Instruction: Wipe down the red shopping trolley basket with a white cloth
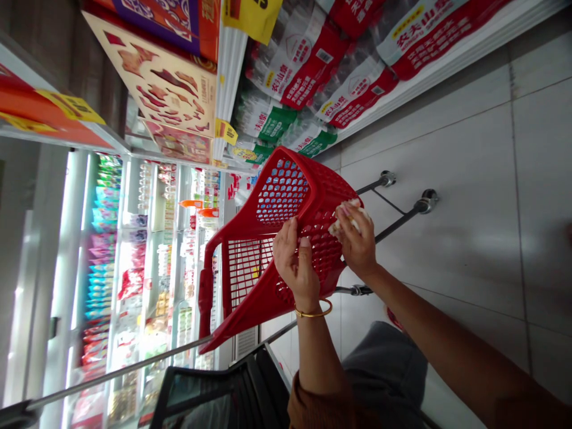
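Note:
A red plastic shopping cart (250,298) with perforated walls appears sideways in the tilted head view. My left hand (295,262), wearing a gold bangle (324,310), is curled over the cart's rim, thumb on the outer side. A crumpled, whitish cloth or tissue (337,226) is bunched in my right hand (358,238). That hand presses it against the cart's perforated outer wall, close to the base. The fingers and palm partly hide it.
Shrink-wrapped bottle packs (344,83) lie on the shelf at upper right. Boxed goods (165,83) stand beside them. A lit display of packaged goods (134,262) fills the left. The cart's castors (429,201) stand on the tiled floor (469,179); a black basket (223,393) is at the bottom.

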`<state>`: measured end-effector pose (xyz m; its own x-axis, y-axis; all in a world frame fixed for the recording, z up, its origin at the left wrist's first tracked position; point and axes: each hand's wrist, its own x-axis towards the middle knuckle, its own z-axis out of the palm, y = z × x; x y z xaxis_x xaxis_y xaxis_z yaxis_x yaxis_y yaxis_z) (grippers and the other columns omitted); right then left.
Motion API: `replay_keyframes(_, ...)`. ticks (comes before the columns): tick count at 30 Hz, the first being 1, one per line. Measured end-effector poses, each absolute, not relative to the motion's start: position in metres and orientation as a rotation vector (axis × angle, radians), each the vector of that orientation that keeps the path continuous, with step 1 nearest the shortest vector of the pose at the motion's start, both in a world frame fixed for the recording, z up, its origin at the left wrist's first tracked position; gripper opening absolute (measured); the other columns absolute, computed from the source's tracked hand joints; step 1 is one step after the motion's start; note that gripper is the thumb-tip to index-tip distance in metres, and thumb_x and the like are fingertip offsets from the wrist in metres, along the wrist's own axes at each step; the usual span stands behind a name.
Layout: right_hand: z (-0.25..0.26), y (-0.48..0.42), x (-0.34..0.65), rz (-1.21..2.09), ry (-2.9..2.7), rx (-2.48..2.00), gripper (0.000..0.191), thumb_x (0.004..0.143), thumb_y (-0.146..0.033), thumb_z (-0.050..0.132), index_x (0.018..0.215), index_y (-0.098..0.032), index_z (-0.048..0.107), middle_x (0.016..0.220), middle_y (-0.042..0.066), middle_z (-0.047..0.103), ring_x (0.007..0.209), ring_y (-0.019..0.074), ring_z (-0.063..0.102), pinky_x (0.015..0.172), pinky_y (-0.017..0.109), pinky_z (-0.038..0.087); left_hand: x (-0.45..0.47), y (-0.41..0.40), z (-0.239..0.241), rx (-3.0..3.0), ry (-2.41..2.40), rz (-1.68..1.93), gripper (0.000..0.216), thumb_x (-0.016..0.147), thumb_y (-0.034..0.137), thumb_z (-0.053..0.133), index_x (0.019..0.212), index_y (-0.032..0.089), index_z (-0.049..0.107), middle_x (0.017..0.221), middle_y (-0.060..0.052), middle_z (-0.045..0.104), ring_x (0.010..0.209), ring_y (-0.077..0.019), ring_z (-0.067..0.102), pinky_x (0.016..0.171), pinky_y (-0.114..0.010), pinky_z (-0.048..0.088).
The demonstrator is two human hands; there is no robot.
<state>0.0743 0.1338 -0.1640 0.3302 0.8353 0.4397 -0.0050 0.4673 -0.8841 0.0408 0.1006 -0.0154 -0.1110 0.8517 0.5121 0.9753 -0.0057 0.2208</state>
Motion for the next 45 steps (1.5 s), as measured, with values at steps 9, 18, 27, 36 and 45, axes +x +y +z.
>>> replay_keyframes(9,-0.158,0.117,0.078,0.652,-1.156,-0.935,0.055,0.096,-0.017,0.049,0.148,-0.031,0.037,0.132,0.010,0.061,0.123,0.0245,0.060,0.102,0.046,0.050,0.035,0.090,-0.015,-1.800,-2.077,-0.936,0.030,0.093,0.025,0.050,0.116,0.020,0.069,0.114,-0.008,0.073,0.113,-0.0219,0.064,0.099,-0.043,0.051)
replay_keyframes(18,-0.100,0.131,0.076,0.544,-1.183,-0.655,0.050,0.093,-0.024,0.060,0.138,-0.040,0.048,0.125,-0.004,0.065,0.138,0.0240,0.044,0.119,0.047,0.040,0.032,0.079,-0.015,-1.768,-2.100,-0.947,0.027,0.095,0.024,0.050,0.112,0.021,0.071,0.112,-0.007,0.073,0.110,-0.0207,0.064,0.098,-0.042,0.050)
replay_keyframes(27,-0.108,0.163,0.082,0.392,-1.327,-0.524,0.022,0.093,-0.030,0.061,0.114,-0.036,0.065,0.113,-0.003,0.067,0.126,0.0232,0.056,0.118,0.054,0.039,0.036,0.078,-0.015,-1.804,-2.040,-1.143,0.023,0.094,0.025,0.053,0.103,0.022,0.074,0.103,-0.004,0.075,0.101,-0.0192,0.066,0.094,-0.041,0.049)
replay_keyframes(36,-0.106,0.172,0.097,0.415,-1.172,-0.536,0.024,0.092,-0.024,0.059,0.116,-0.023,0.063,0.114,0.007,0.067,0.121,0.0252,0.059,0.107,0.051,0.050,0.036,0.079,-0.018,-1.771,-2.004,-1.279,0.022,0.092,0.023,0.055,0.100,0.022,0.075,0.099,-0.004,0.075,0.100,-0.0200,0.066,0.091,-0.042,0.051)
replay_keyframes(45,-0.103,0.183,0.109,0.642,-1.224,-0.358,0.021,0.093,-0.023,0.053,0.110,-0.021,0.065,0.114,0.009,0.068,0.119,0.0243,0.061,0.105,0.049,0.050,0.035,0.077,-0.018,-1.600,-2.060,-1.377,0.027,0.090,0.020,0.049,0.084,0.019,0.075,0.082,-0.003,0.073,0.086,-0.0186,0.067,0.085,-0.042,0.053)
